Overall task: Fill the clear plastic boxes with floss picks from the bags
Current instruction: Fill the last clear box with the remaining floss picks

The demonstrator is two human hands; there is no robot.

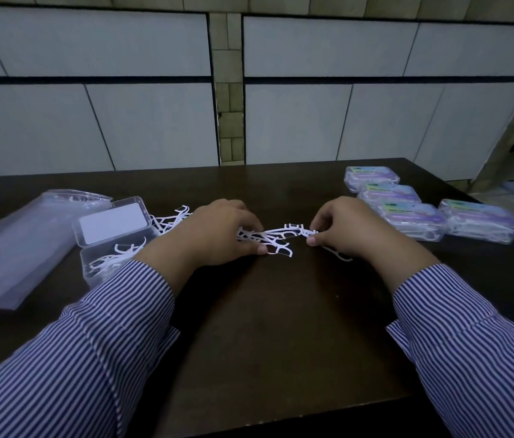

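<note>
Fingers (249,230) among floss picks (276,238); four filled boxes (372,178).

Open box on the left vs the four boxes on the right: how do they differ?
The open box has its lid up, with a plain white panel; the four boxes on the right are closed, with purple printed labels. The open box holds only a few floss picks; the right ones look filled. The open box sits alone beside a clear bag; the right ones are clustered together. All are clear plastic boxes on the dark table.
</note>
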